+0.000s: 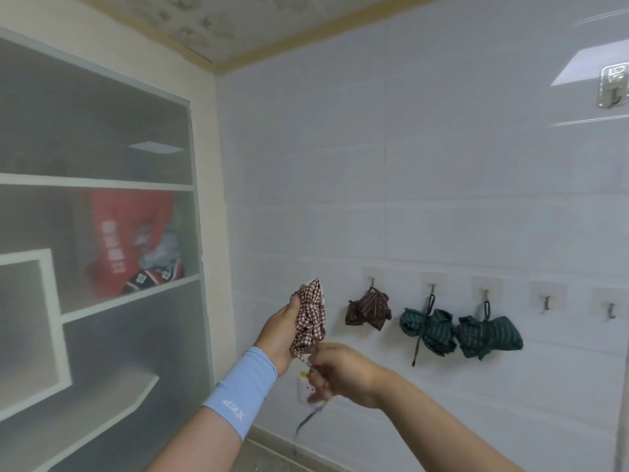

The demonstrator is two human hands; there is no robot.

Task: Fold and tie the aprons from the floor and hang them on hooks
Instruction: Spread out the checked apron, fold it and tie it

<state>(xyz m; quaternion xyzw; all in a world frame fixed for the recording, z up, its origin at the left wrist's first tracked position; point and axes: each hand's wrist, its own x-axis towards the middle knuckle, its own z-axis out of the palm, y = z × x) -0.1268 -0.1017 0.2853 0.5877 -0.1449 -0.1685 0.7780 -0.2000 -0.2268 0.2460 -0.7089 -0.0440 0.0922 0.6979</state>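
Note:
My left hand [280, 330] grips a bunched red-and-white checked apron [311, 316], held upright in front of the white tiled wall. Just below it my right hand [335, 373] pinches the apron's thin strap [306, 420], which trails down from the fist. On the wall a row of hooks carries three tied bundles: a dark red striped apron [369, 310], a green striped apron [429, 330] and a second green striped apron [488, 335]. Two hooks to the right, one [547, 302] and another [611, 310], are bare.
Built-in white shelves [98, 185] fill the left wall, with a red bag [126, 240] and folded cloth on one shelf. A white wall socket [304, 390] sits behind my right hand. A clear hook [614, 90] is stuck high on the right.

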